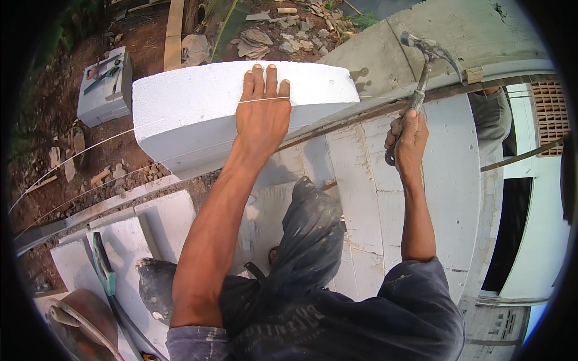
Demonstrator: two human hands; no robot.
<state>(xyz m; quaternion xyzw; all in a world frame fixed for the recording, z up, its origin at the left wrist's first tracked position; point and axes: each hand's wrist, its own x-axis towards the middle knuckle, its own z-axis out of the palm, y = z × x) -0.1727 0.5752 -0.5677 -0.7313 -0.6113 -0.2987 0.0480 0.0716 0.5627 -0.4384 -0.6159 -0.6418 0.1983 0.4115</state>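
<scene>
A long white lightweight concrete block (198,90) stands on the wall line in front of me. My left hand (263,114) lies on it, fingers stretched out over the top face and palm against the near side. Raised beyond the block's right end is a claw hammer (419,90). My right hand (409,139) is closed round its handle, and the metal head (430,49) points up and away. A thin string line (150,122) runs across the block and passes under my left hand or over it; I cannot tell which.
More white blocks (168,219) lie at lower left, with a teal-handled saw (103,265) on them and a bucket (81,307) beside. A grey concrete ledge (373,54) extends at upper right. Another block with tools (108,96) sits on rubble-strewn soil. Another person (490,117) is partly visible at right.
</scene>
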